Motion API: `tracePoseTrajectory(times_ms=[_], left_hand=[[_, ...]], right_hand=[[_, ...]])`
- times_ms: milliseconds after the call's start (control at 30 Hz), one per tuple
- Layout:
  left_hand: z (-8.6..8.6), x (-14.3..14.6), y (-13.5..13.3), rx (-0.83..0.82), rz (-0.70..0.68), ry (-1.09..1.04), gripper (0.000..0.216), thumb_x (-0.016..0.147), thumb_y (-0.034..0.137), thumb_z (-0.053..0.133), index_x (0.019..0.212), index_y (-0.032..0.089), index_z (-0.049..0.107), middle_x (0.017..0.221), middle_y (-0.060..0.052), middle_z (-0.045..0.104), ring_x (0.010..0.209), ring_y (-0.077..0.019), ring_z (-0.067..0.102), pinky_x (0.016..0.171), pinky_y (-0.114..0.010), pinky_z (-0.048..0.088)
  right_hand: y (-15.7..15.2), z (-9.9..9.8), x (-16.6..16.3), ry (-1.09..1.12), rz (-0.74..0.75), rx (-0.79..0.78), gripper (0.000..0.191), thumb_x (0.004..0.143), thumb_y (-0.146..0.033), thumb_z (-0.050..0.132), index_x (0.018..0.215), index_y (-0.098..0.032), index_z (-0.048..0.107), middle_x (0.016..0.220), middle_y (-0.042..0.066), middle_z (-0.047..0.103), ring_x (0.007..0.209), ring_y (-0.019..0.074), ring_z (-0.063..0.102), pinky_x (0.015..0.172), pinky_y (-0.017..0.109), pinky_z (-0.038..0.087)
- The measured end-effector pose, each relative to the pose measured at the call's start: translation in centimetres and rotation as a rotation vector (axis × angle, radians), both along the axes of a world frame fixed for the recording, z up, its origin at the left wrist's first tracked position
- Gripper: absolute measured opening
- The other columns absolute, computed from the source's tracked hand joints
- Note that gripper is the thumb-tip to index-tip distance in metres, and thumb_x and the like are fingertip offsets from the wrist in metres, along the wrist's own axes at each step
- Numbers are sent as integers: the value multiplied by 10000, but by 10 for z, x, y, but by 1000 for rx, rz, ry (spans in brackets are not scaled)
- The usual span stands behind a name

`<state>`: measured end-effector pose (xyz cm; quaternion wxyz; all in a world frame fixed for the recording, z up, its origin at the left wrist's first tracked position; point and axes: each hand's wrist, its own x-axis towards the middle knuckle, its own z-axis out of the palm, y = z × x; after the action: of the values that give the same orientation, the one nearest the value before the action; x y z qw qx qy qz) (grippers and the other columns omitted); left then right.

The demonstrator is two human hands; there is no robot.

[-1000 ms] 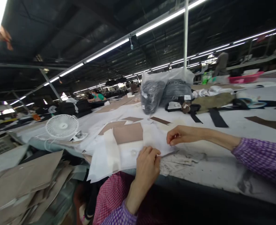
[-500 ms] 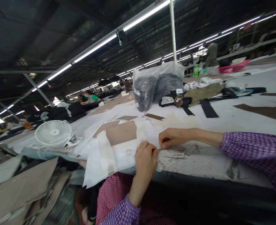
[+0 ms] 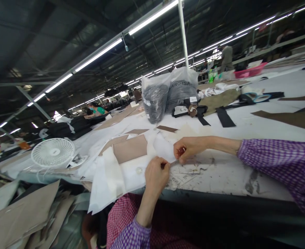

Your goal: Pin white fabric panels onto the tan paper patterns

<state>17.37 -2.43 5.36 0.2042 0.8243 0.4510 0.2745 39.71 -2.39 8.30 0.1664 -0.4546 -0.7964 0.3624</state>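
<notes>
My left hand (image 3: 156, 174) and my right hand (image 3: 188, 149) both pinch the near edge of a thin white sheet (image 3: 164, 148) lying on the long work table (image 3: 219, 176). The two hands sit close together, fingers closed on the sheet's edge. Left of them lies a pile of white sheets (image 3: 111, 173) with tan pattern pieces (image 3: 130, 148) on top, hanging over the table's front edge. A small round clear object (image 3: 139, 170) rests on the white pile near my left hand.
A white desk fan (image 3: 53, 153) stands at the left. Two plastic bags of dark fabric (image 3: 168, 93), black straps (image 3: 223, 117) and olive cloth (image 3: 219, 99) lie farther back. Brown cardboard pieces (image 3: 20, 218) pile up lower left. People work in the distance.
Both hands have drawn closer together on the white sheet's edge, the right one sliding left. The camera has shifted, so everything sits a little lower left.
</notes>
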Motion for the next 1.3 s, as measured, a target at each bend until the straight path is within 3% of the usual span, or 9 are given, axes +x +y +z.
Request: tracePoseTrajectory(times_ms=[67,167,333,433,633,700,867,1100,1300], left_hand=[[0,-4,1,-15,-13,-20,63,793,174,588,783,175,650,720,-7,629,679,-151,556,664,-264,390],[3,-9,2,-21,-26,-51,161,810,200,587,966,193,630,727,16,635,646,-143,549,656,-263,401],[8,0,-5,178,-41,127,66,814,247,622,795,208,672,793,-20,638,862,-205,582,787,-311,410],[7,11,-6,141,-28,167,120,828,241,603,739,191,666,818,-38,660,880,-216,598,789,-320,411],[7,16,1,3,18,147,141,828,234,579,743,174,673,769,-45,679,749,-189,608,675,-285,392],[7,15,2,-11,19,147,144,821,235,579,740,168,677,753,-46,680,727,-183,605,653,-279,383],[8,16,4,-43,20,143,156,811,251,581,743,163,690,736,-47,685,705,-180,599,627,-276,375],[9,16,10,-77,5,154,153,790,253,590,733,163,699,721,-51,694,713,-187,609,636,-279,391],[9,16,15,-112,-7,159,159,776,264,597,702,173,704,680,-40,690,694,-183,611,582,-261,380]], right_hand=[[-1,-2,-4,-32,4,-13,252,763,-376,677,833,-134,666,726,14,599,639,114,495,583,243,389],[0,-4,-6,-30,-6,-44,238,787,-368,625,820,-135,656,695,10,588,615,110,479,562,239,383],[2,-2,-9,-62,-12,-26,217,760,-337,627,798,-127,663,674,14,591,604,114,478,541,243,375],[1,0,-8,-58,-32,-27,200,746,-331,652,771,-134,668,657,13,592,596,120,486,539,253,372],[0,5,10,333,-116,-335,280,757,-411,686,886,-166,639,810,40,649,751,151,593,703,293,467],[-1,6,12,340,-121,-313,268,748,-388,697,860,-155,625,759,16,618,687,124,563,669,280,461],[0,5,3,126,-56,-159,225,737,-337,682,804,-125,649,660,-19,558,546,73,437,526,234,361],[3,0,-6,-13,-149,-73,157,680,-279,650,717,-130,683,641,18,591,575,109,446,515,258,334],[9,-3,-6,-93,-198,-88,187,656,-310,657,718,-138,693,612,4,575,556,108,427,499,257,334]])
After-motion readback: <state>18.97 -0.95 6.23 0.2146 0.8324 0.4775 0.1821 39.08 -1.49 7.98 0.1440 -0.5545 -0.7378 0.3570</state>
